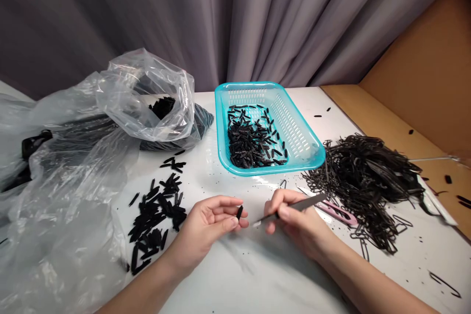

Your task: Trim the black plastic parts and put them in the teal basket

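Between thumb and fingers, my left hand (217, 221) pinches a small black strip (240, 212), held upright above the white table. My right hand (294, 216) grips dark tweezers (303, 204) like a pen, their pale tip pointing left, a short gap from the strip. Left of my left hand lies a loose pile of similar black strips (156, 216). Beyond both hands stands a turquoise plastic basket (270, 171) with many such strips on its floor. At the right, a tangled heap of thin black loops (371, 176) spreads over the table.
Clear plastic bags (73, 235) cover the left side, one open bag (147, 127) holding more black pieces. A pink cutter (338, 212) lies beside the heap, partly behind my right hand. Cardboard (415, 73) borders the right; grey curtains (206, 19) hang behind.
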The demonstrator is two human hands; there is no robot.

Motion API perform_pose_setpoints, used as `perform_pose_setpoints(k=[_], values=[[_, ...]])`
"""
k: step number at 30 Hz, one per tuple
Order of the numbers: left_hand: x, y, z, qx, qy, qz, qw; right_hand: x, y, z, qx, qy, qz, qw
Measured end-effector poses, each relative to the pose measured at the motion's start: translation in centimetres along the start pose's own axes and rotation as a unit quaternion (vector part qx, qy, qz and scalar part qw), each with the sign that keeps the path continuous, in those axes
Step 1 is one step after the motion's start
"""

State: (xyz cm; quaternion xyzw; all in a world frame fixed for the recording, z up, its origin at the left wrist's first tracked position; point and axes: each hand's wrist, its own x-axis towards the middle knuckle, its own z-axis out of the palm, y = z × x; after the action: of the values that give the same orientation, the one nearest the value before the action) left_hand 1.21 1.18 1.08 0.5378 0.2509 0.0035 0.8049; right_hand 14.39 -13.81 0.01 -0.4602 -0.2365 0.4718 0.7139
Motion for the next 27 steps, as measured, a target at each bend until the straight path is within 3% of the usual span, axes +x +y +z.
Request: perform_pose_setpoints(k=[4,8,11,14,18,20,21,24,27], values=[[-0.5,0.3,0.6,0.068,-0.037,0.002,0.997,0.5,-0.4,-0.8,0.002,0.128,-0.022,0.991],[-1.0,2.1,2.0,0.235,-0.095,0.044,0.966,0.7,-0.5,-0.7,0.011,0.145,-0.02,0.989],[-0.9,4.5,3.1,0.312,-0.057,0.142,0.938,0.8,-0.4,-0.7,0.022,0.145,-0.015,0.989],[-0.7,6.7,3.3,0.356,-0.025,0.194,0.914,0.8,-0.4,-0.9,0.042,0.142,-0.016,0.989],[-0.3,7.4,0.2,0.45,0.149,0.261,0.841,0.7,-0.3,-1.0,0.051,0.137,-0.015,0.989],[-0.1,7.0,-2.3,0.548,0.229,0.233,0.77,0.6,-0.3,-1.0,0.043,0.137,-0.008,0.99],[0.1,6.8,-3.6,0.611,0.249,0.187,0.728,0.6,-0.2,-1.0,0.038,0.138,-0.006,0.99],[0.5,6.2,-6.7,0.647,0.27,0.129,0.702,0.6,-0.2,-0.9,0.025,0.139,-0.002,0.99],[0.9,6.0,-8.1,0.649,0.282,0.097,0.7,0.6,-0.1,-0.8,0.02,0.135,0.0,0.991]])
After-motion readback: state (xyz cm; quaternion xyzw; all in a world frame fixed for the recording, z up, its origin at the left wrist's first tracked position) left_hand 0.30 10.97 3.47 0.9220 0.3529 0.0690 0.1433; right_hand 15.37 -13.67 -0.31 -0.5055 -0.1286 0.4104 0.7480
